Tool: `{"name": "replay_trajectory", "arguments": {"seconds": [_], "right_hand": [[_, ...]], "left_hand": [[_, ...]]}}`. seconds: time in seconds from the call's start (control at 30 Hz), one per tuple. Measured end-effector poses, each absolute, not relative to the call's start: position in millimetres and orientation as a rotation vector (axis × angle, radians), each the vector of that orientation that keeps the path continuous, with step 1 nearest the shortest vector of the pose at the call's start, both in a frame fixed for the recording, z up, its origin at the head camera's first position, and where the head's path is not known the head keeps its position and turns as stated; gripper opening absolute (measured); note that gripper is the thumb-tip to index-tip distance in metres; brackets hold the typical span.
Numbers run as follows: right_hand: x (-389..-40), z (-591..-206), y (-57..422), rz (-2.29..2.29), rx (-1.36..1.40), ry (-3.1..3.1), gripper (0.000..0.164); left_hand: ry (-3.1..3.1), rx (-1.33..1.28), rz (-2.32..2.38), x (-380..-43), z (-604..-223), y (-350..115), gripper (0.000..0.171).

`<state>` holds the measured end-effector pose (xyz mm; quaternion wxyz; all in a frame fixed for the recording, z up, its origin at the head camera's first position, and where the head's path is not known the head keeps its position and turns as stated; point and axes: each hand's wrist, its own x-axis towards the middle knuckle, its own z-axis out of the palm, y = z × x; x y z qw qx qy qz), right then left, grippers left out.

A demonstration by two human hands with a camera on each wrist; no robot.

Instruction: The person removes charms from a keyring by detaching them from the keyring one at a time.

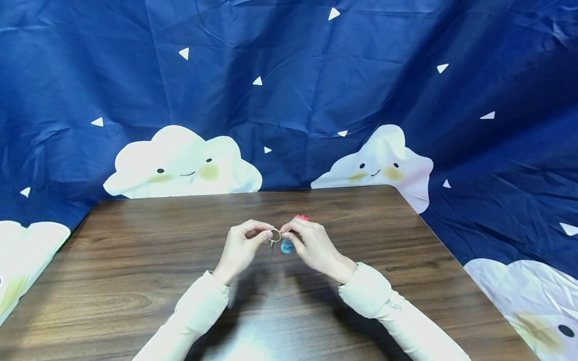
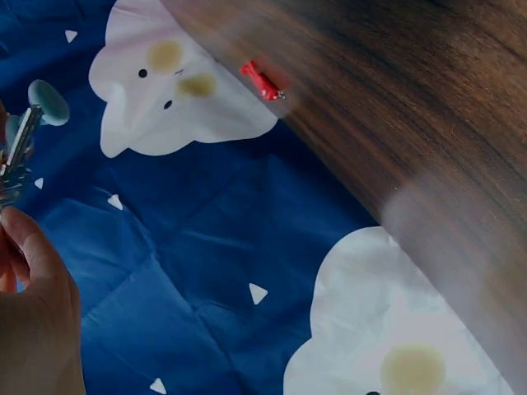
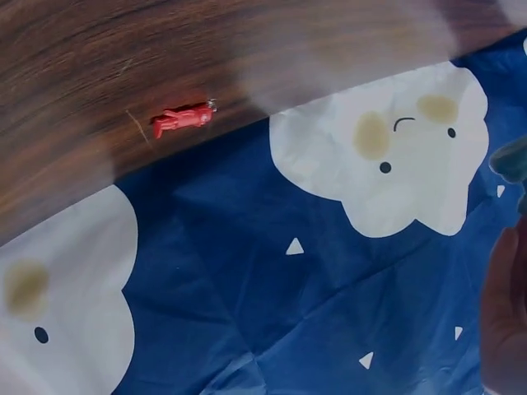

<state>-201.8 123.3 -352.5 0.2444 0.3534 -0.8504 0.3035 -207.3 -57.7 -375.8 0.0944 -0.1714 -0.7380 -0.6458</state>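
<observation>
Over the table, a key ring (image 1: 276, 240) is held up between the two hands. My left hand (image 1: 241, 246) pinches the ring's left side with thumb and fingertips. On the other side, my right hand (image 1: 314, 246) pinches at the ring's right edge. A key (image 1: 271, 249) hangs below the ring, and the left wrist view shows metal keys (image 2: 20, 152) above the fingers. A blue charm (image 1: 287, 246) dangles under the right fingertips; its rounded end (image 2: 51, 104) shows beside the keys. Behind the right hand lies a small red figure charm (image 3: 183, 120) with a metal loop.
The brown wooden table (image 1: 135, 281) stands against a dark blue cloth (image 1: 289, 60) printed with white clouds and triangles. The red charm lies near the table's far edge, partly covered by the right hand in the head view.
</observation>
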Motion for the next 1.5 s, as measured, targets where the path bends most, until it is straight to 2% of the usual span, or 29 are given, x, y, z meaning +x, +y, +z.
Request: {"name": "replay_trajectory", "arguments": {"seconds": [0.47, 0.73, 0.87, 1.37, 1.5], "right_hand": [[-195.9, -346.0, 118.6, 1.372, 0.717, -2.565, 0.006], [-199.3, -346.4, 119.1, 1.461, 0.682, -2.525, 0.010], [-199.4, -347.6, 118.6, 1.503, 0.667, -2.520, 0.010], [-200.0, -348.4, 117.7, 1.595, 0.673, -2.500, 0.014], [-199.9, -348.5, 117.4, 1.604, 0.649, -2.511, 0.013]], "left_hand": [[-2.263, -0.478, -1.924, -206.5, -376.9, -52.5, 0.018], [-2.222, -0.651, -2.032, -194.8, -359.1, -54.1, 0.031], [-2.231, -0.682, -1.981, -187.1, -347.4, -53.2, 0.030], [-2.215, -0.742, -1.880, -187.8, -346.4, -52.3, 0.029], [-2.176, -0.826, -1.717, -191.6, -353.2, -50.6, 0.029]]}}
